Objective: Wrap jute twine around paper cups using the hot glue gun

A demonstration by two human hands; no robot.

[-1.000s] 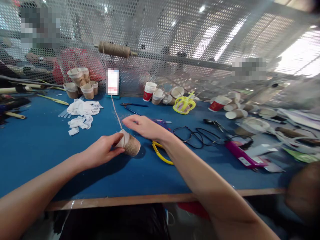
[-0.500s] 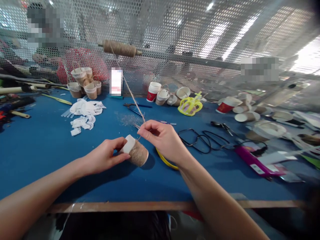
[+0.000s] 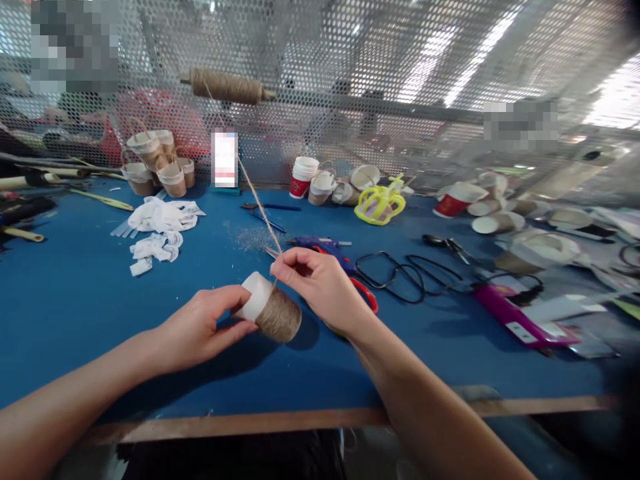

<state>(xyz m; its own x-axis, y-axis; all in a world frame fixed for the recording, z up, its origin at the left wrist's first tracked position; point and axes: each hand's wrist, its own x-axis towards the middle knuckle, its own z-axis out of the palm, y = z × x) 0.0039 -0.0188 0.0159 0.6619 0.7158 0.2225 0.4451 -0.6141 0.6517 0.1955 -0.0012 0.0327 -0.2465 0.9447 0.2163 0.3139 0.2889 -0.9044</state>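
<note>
I'm watching a person's two bare hands at the blue surface (image 3: 190, 387). The small cup (image 3: 255, 297) is right in front of them, lying tipped over in the left hand (image 3: 205, 327). I can't tell if it touches the surface. The left hand pinches the bare white end with its thumb and fingers. The right hand (image 3: 317, 283) has its thumb and finger pressed together on the brown string (image 3: 260, 203), just beside the cup. That string runs tight down from the fat roll (image 3: 227, 87) by the metal mesh (image 3: 320, 40).

I think the step is winding the string around the cup. The narrow end is all brown, and the wide end is bare, so it looks partly done to me. The next move seems to need a turn of the cup, with the string pulled snug so each loop sits close to the last one. If the pull went slack, the loops might slip. The blue glue gun (image 3: 319, 245) lies on the surface, just past the right hand.
</note>
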